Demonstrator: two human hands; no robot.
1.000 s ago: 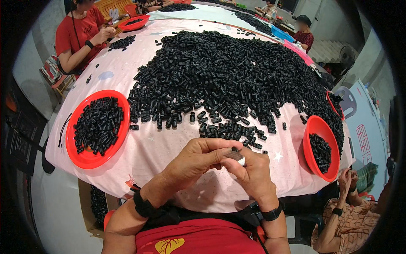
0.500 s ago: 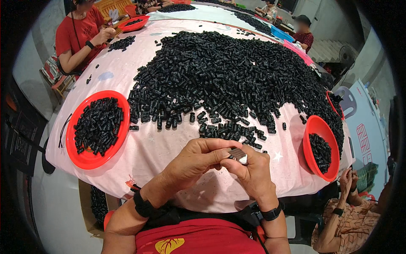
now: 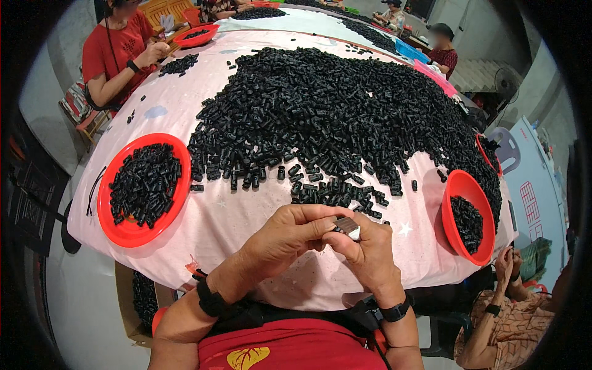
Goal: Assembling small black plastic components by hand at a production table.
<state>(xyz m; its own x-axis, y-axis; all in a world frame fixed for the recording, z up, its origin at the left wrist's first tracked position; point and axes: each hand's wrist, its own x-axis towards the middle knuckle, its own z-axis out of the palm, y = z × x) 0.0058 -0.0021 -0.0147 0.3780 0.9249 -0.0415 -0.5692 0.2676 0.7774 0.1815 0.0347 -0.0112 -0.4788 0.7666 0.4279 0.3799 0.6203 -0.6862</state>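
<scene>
Close together over the table's near edge, both my hands are closed in a pinch. My right hand [image 3: 373, 250] grips a small dark brown ribbed piece with a white end [image 3: 349, 228] between thumb and fingers. My left hand [image 3: 280, 237] has thumb and forefinger pressed together against that piece's left side. A bit of a small black part [image 3: 337, 229] shows there, mostly hidden by the fingers. Just beyond my hands lies a loose cluster of short black cylindrical parts [image 3: 336, 190], at the near edge of a large heap of them [image 3: 320, 105].
A red bowl [image 3: 102, 206] of black parts stands left, another red bowl [image 3: 452, 213] right, on the pink cloth [image 3: 246, 209]. A cardboard box [image 3: 126, 308] of parts is below left. Co-workers sit at the left [image 3: 117, 55], far right [image 3: 441, 49] and near right [image 3: 499, 308].
My hands keep the same pinch on the small piece, with barely any movement. The whole view has shifted very slightly.
</scene>
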